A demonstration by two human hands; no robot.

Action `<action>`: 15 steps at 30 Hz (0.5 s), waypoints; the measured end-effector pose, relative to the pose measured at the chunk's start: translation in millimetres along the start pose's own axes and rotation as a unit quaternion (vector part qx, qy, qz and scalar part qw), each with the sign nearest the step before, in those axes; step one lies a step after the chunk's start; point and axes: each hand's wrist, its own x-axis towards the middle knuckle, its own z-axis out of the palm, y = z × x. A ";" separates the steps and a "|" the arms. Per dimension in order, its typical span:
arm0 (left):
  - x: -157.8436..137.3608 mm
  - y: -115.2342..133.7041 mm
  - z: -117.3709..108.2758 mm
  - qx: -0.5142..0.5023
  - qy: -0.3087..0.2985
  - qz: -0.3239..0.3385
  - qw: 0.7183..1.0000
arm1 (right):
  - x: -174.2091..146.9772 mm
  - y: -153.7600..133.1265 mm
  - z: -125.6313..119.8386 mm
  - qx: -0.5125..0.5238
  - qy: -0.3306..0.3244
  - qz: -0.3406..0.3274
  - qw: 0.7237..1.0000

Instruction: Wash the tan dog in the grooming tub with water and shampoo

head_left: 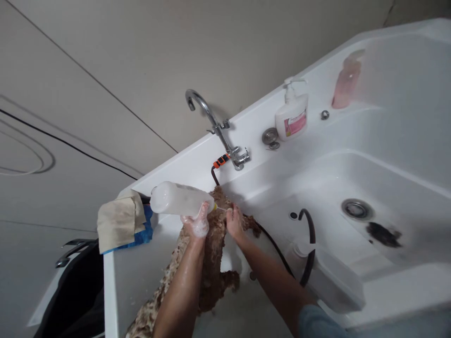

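Observation:
My left hand (pixel 198 221), covered in white foam, is wrapped round the neck of a large whitish squeeze bottle (pixel 178 199). The bottle lies tilted on its side, its yellow-collared thin nozzle pointing right. My right hand (pixel 235 221) is at the nozzle's tip with its fingers curled together; what they pinch, if anything, is hidden. Below both hands, in the white tub, stands what looks like a wet, curly-haired brown dog (pixel 213 249). Its legs stick out to the right, and my left forearm covers part of its body.
A chrome faucet (pixel 211 115) rises from the tub's back ledge, joined to a dark hose (pixel 276 246). A pump bottle (pixel 291 117) stands farther right. Cloths (pixel 118 218) hang over the left corner. A translucent container (pixel 331 277) lies in the tub near a drain (pixel 356 209) and dark hair clump (pixel 383 234).

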 end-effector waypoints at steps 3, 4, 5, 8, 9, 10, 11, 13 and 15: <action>0.9 1.0 -3.8 -0.008 -0.014 0.014 1.000 | 14.9 -16.8 -6.2 -0.020 -0.002 0.030 0.999; 0.6 1.7 -4.3 -0.013 -0.016 0.018 1.000 | 20.1 -22.8 -7.9 -0.016 -0.006 0.007 1.000; 0.2 2.2 -4.4 -0.020 -0.018 0.022 0.999 | 25.6 -28.7 -9.5 -0.009 -0.015 -0.030 0.999; -0.2 1.7 -3.6 -0.025 -0.018 0.039 0.999 | 44.6 -42.7 -14.7 0.002 -0.046 -0.113 0.993; 0.3 0.9 -3.2 -0.024 -0.015 0.045 0.999 | 51.3 -45.9 -16.6 0.002 -0.050 -0.115 0.992; 1.1 0.1 -2.8 -0.025 -0.012 0.055 0.998 | 57.3 -48.5 -18.3 0.000 -0.050 -0.108 0.993; 2.0 -0.7 -2.4 -0.031 -0.010 0.066 0.997 | 61.7 -50.2 -19.8 0.001 -0.050 -0.105 0.993; 2.9 -2.1 -1.9 -0.055 -0.013 0.091 0.994 | 63.7 -50.4 -22.0 0.005 -0.071 -0.126 0.989; -0.4 -3.6 -2.0 -0.060 -0.030 0.098 0.993 | 55.5 -43.3 -23.2 -0.012 -0.085 -0.136 0.987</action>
